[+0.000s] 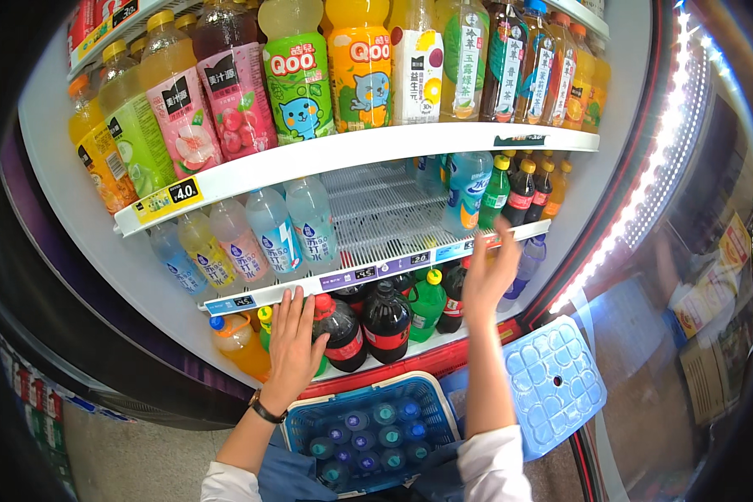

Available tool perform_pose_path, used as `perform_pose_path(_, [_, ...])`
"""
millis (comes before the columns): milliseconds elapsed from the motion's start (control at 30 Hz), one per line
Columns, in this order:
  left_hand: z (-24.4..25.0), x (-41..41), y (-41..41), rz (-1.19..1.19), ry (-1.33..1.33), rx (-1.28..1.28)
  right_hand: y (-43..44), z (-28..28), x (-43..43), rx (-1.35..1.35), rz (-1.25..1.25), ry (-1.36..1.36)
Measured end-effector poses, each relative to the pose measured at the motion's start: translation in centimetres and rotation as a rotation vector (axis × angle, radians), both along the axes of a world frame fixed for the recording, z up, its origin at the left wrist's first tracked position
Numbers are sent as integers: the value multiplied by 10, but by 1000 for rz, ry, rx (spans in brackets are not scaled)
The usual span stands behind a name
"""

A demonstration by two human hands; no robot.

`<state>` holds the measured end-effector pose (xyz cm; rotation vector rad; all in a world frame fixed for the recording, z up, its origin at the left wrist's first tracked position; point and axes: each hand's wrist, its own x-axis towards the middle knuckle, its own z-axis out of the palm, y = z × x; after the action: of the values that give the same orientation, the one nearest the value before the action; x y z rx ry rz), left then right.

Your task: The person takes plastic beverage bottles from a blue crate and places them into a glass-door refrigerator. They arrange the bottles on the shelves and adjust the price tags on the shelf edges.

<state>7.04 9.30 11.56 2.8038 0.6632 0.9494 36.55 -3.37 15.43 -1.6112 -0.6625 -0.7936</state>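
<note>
The fingers of my left hand (292,351) rest against the front edge of the middle wire shelf (376,213) in a drinks cooler. Spread and slightly blurred, my right hand (492,270) is near that edge at the right, just below a blue-labelled bottle (467,194) and a small green soda bottle (494,194); it holds nothing that I can see. Soda water bottles (310,226) line the shelf's left part. A blue plastic basket (298,417) full of capped bottles (389,436) stands low in front of me, between my forearms.
Large juice bottles (298,88) fill the shelf above. Big cola bottles (386,320) and a green soda bottle (427,304) stand on the bottom level. A blue plastic stool (555,386) is right of the basket. The lit cooler door edge (627,188) curves along the right.
</note>
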Motion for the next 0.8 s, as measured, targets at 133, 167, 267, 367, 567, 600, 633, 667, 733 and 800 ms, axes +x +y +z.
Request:
perform_pose_path(133, [-15, 12, 10, 82, 40, 9, 28, 71, 61, -235, -233, -220])
perform_pose_path(167, [-20, 13, 10, 106, 74, -12, 36, 80, 69, -291, -291, -215])
perform_pose_path(267, [-30, 10, 12, 102, 71, 38, 54, 85, 80, -458, -384, -195])
perform_pose_path(367, [-30, 8, 16, 87, 73, 60, 68, 84, 85, -488, -384, -178])
perform_pose_path(567, [-29, 7, 16, 71, 69, 58, 63, 72, 58, -447, -221, -122])
perform_pose_path(600, [-29, 6, 16, 67, 69, 57, 56, 65, 49, -428, -111, -77])
perform_pose_path(633, [-29, 6, 16, 70, 70, 54, 49, 59, 40, -395, -5, -76])
perform_pose_path(667, [-29, 6, 16, 70, 72, 51, 43, 52, 29, -313, 20, -149])
perform_pose_path(733, [-28, 6, 16, 63, 75, 36, 28, 44, 17, -181, 150, -67])
perform_pose_path(800, [-27, 6, 15, 66, 73, 22, 12, 40, 9, -61, 181, -26])
